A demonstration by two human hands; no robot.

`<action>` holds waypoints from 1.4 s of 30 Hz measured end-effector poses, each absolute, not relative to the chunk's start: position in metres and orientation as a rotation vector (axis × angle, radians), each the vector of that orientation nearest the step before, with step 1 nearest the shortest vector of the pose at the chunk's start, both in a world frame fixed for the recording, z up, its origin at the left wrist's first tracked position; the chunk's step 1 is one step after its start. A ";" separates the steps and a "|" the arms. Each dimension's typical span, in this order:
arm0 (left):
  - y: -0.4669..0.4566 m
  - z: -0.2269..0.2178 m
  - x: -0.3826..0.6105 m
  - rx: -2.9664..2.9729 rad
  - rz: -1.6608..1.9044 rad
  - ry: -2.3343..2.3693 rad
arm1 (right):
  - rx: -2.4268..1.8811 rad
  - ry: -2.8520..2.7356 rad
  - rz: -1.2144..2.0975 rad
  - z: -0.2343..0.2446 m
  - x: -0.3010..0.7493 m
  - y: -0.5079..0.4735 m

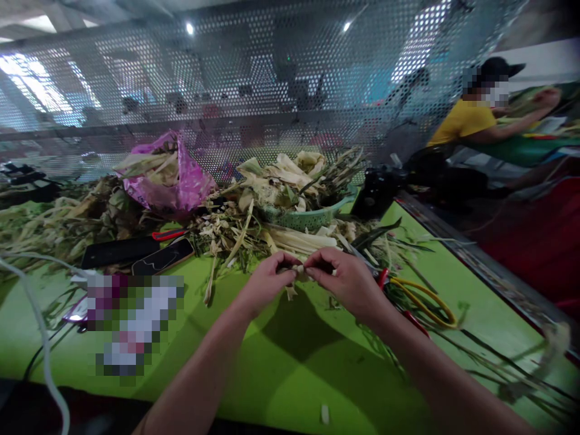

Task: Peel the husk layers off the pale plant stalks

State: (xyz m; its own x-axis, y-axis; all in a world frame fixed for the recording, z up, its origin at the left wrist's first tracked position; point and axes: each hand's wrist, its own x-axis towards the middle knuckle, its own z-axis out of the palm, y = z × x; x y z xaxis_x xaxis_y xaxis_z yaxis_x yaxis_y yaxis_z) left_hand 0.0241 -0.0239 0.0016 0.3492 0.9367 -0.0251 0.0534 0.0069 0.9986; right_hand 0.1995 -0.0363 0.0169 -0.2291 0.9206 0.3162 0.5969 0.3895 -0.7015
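My left hand (272, 283) and my right hand (344, 283) meet over the green table (308, 386), fingertips pinched together. Between them is a small pale piece of dried husk (300, 273), knotted or folded, with a short end hanging down. The fingers partly cover it. Just beyond my hands lie long pale husk strips (303, 240) and a heap of dried plant scraps (231, 232). Close to my right wrist are a red-handled cutting tool (383, 278), partly hidden, and a yellow loop (430, 299).
Behind stand a green basket (294, 219) heaped with husks and a pink plastic bag (167, 187). Left are a phone (163, 258), a red-handled tool (168, 234) and a white cable (43, 338). A perforated metal screen (272, 78) rises behind. A person in yellow (466, 121) sits right.
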 end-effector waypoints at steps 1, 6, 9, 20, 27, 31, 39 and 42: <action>-0.024 0.001 0.024 1.392 0.907 0.994 | -1.295 -1.939 0.586 0.017 0.199 -0.036; -0.022 0.000 0.023 1.443 0.909 1.013 | -1.250 -1.933 0.635 0.019 0.198 -0.036; -0.022 0.000 0.023 1.404 0.920 1.016 | -1.216 -1.927 0.680 0.021 0.200 -0.035; -0.021 -0.005 0.024 1.399 0.920 0.935 | -1.208 -1.936 0.568 0.018 0.193 -0.041; -0.020 -0.002 0.023 1.426 0.980 0.924 | -1.191 -1.752 0.686 0.013 0.202 -0.031; -0.020 -0.003 0.023 1.470 1.000 0.937 | -1.215 -1.677 0.846 0.012 0.207 -0.027; -0.022 -0.004 0.025 1.534 0.978 0.955 | -1.286 -1.680 0.884 0.010 0.206 -0.026; -0.023 -0.004 0.026 1.519 1.040 0.954 | -1.263 -1.644 0.814 0.007 0.206 -0.025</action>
